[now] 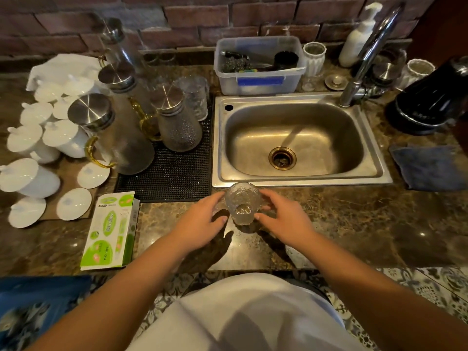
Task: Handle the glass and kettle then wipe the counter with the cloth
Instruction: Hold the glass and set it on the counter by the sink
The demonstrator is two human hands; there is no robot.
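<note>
A clear textured glass (242, 203) stands upright on the brown marble counter (354, 224), just in front of the sink. My left hand (202, 221) and my right hand (281, 219) flank it, with the fingertips of both touching its sides. The black kettle (435, 97) sits on its base at the far right, behind a folded dark blue cloth (430, 165) that lies on the counter right of the sink. Neither hand is near the kettle or the cloth.
A steel sink (298, 138) with a tall tap (367, 51) fills the middle. Glass jugs (121, 138) stand on a black mat at left, beside white lidded cups (33, 148). A green box (111, 229) lies near the front edge. A plastic tub (258, 64) sits behind the sink.
</note>
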